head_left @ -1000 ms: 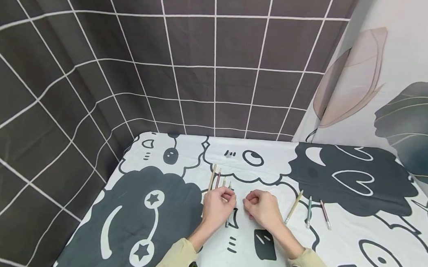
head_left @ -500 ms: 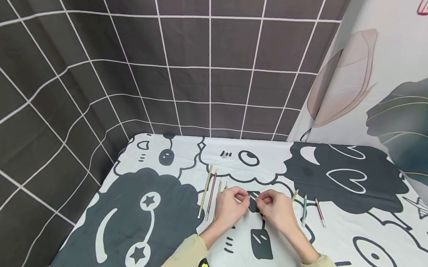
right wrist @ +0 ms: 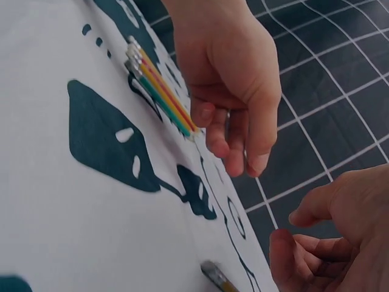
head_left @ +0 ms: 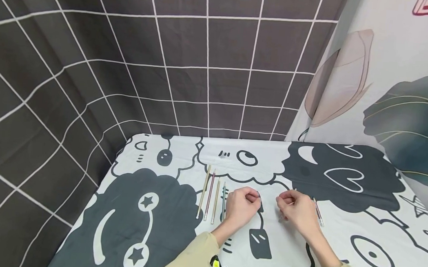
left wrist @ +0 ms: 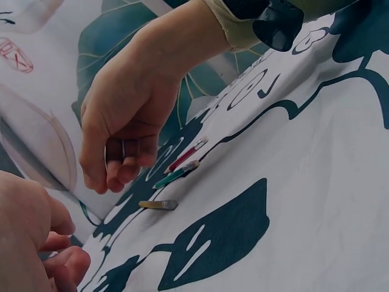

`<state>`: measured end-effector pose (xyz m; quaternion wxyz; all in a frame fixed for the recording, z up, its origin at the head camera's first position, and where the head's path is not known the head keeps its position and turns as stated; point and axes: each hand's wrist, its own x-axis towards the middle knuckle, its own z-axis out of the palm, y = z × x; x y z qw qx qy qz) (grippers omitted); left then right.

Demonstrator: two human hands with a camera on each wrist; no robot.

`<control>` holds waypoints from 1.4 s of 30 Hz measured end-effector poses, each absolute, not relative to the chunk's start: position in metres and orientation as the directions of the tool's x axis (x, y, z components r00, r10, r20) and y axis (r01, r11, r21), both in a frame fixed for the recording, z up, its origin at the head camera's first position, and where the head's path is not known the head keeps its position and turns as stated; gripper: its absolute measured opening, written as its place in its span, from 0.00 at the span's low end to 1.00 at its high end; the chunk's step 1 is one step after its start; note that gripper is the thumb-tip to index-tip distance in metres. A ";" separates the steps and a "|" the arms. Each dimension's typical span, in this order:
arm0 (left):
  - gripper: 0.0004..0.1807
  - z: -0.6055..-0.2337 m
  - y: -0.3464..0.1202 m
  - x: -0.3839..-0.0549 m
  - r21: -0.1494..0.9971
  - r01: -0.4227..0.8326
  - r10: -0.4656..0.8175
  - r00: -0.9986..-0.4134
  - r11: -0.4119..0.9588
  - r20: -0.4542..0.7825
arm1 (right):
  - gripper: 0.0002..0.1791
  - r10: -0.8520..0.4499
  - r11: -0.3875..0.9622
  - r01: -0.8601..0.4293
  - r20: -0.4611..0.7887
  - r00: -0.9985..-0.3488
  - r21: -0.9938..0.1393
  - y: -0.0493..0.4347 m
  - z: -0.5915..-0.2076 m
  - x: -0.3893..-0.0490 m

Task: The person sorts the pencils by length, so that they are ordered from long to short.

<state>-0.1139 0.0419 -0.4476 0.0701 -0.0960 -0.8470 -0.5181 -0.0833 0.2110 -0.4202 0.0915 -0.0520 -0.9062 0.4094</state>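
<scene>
In the head view my left hand (head_left: 244, 204) hovers just right of a row of several pencils. They are a yellow pencil (head_left: 204, 192), a red pencil (head_left: 210, 195), another yellow one and a green pencil (head_left: 224, 201) nearest the hand. Its fingers hang loosely curled, holding nothing. My right hand (head_left: 297, 212) is above the right-hand pencils and hides most of them; a red pencil (head_left: 318, 213) shows beside it. The left wrist view shows a yellow pencil (left wrist: 158, 205) and a green pencil (left wrist: 176, 174) below the right hand, whose loosely bent fingers hold nothing.
A white cloth with dark cartoon shapes (head_left: 262, 244) covers the table. Behind it hangs a dark grey curtain (head_left: 228, 85) with white grid lines. A leaf-patterned curtain (head_left: 392, 50) hangs at the right.
Both hands first came closer together, then the right hand moved right over the yellow and green pencils. The left hand shifted right, uncovering the row of pencils at its left.
</scene>
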 end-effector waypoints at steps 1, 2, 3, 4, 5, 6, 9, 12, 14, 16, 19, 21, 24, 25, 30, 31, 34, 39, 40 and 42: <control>0.02 -0.448 0.044 -0.114 0.864 0.237 0.093 -0.971 0.444 0.219 | 0.06 0.178 0.663 0.022 0.129 -0.976 -0.748 0.214 -0.420 -0.082; 0.02 -0.448 0.046 -0.114 0.862 0.243 0.098 -0.970 0.445 0.223 | 0.07 0.187 0.664 0.026 0.132 -0.973 -0.747 0.218 -0.420 -0.082; 0.02 -0.449 0.048 -0.114 0.861 0.244 0.103 -0.970 0.446 0.221 | 0.07 0.196 0.663 0.030 0.135 -0.971 -0.748 0.221 -0.421 -0.081; 0.02 -0.449 0.050 -0.114 0.861 0.242 0.107 -0.970 0.447 0.217 | 0.07 0.206 0.663 0.035 0.137 -0.969 -0.748 0.223 -0.421 -0.080; 0.03 -0.449 0.052 -0.114 0.863 0.237 0.111 -0.972 0.446 0.209 | 0.07 0.214 0.666 0.039 0.140 -0.967 -0.745 0.226 -0.421 -0.079; 0.03 -0.449 0.054 -0.115 0.864 0.235 0.115 -0.972 0.444 0.205 | 0.07 0.221 0.670 0.041 0.146 -0.964 -0.742 0.229 -0.422 -0.078; 0.04 -0.450 0.060 -0.115 0.866 0.227 0.125 -0.974 0.445 0.191 | 0.08 0.241 0.681 0.048 0.162 -0.957 -0.730 0.236 -0.423 -0.076; 0.05 -0.450 0.065 -0.115 0.860 0.233 0.134 -0.972 0.454 0.193 | 0.09 0.261 0.697 0.063 0.171 -0.950 -0.714 0.244 -0.425 -0.073; 0.05 -0.450 0.069 -0.115 0.854 0.234 0.134 -0.972 0.465 0.193 | 0.09 0.275 0.700 0.078 0.168 -0.947 -0.709 0.249 -0.426 -0.071; 0.05 -0.450 0.072 -0.115 0.849 0.234 0.136 -0.972 0.475 0.191 | 0.08 0.286 0.707 0.088 0.170 -0.943 -0.702 0.253 -0.427 -0.070; 0.06 -0.451 0.077 -0.115 0.848 0.226 0.142 -0.974 0.479 0.179 | 0.08 0.299 0.707 0.095 0.174 -0.938 -0.701 0.257 -0.428 -0.068; 0.06 -0.452 0.081 -0.115 0.847 0.230 0.150 -0.972 0.479 0.179 | 0.09 0.307 0.709 0.099 0.179 -0.935 -0.698 0.258 -0.429 -0.068; 0.06 -0.454 0.087 -0.115 0.841 0.238 0.169 -0.970 0.486 0.177 | 0.09 0.318 0.711 0.110 0.179 -0.931 -0.695 0.260 -0.430 -0.067; 0.06 -0.454 0.089 -0.115 0.836 0.244 0.177 -0.968 0.491 0.179 | 0.09 0.318 0.710 0.112 0.176 -0.932 -0.695 0.260 -0.431 -0.067; 0.07 -0.455 0.097 -0.114 0.824 0.275 0.210 -0.958 0.495 0.194 | 0.10 0.321 0.707 0.128 0.155 -0.934 -0.696 0.262 -0.434 -0.067; 0.07 -0.455 0.098 -0.114 0.824 0.279 0.211 -0.957 0.493 0.198 | 0.10 0.324 0.707 0.132 0.152 -0.934 -0.695 0.261 -0.434 -0.066; 0.08 -0.457 0.100 -0.114 0.832 0.284 0.213 -0.955 0.476 0.205 | 0.10 0.333 0.708 0.142 0.151 -0.931 -0.692 0.261 -0.435 -0.067; 0.08 -0.459 0.103 -0.114 0.841 0.280 0.198 -0.958 0.463 0.209 | 0.10 0.334 0.704 0.148 0.140 -0.932 -0.695 0.262 -0.436 -0.067; 0.08 -0.460 0.104 -0.113 0.841 0.276 0.194 -0.959 0.465 0.207 | 0.10 0.334 0.701 0.149 0.136 -0.933 -0.697 0.262 -0.437 -0.067; 0.08 -0.460 0.106 -0.113 0.840 0.266 0.184 -0.962 0.472 0.201 | 0.10 0.333 0.696 0.151 0.130 -0.934 -0.702 0.262 -0.437 -0.067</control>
